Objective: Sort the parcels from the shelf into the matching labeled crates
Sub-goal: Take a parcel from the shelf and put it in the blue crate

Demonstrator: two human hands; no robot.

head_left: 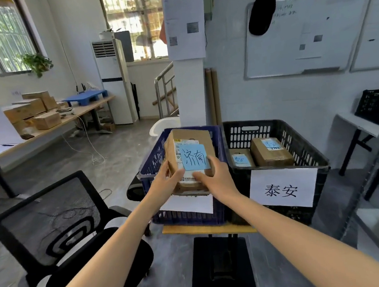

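A cardboard parcel (192,143) with a blue handwritten note (194,158) is held over the blue crate (150,168) — left hand (167,180) and right hand (214,175) both grip its near end. Just beside — a black crate (309,152) holding two parcels (270,153).

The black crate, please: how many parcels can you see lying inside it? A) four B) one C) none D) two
D: the black crate holds a small parcel and a large parcel side by side, each with a blue note on top.
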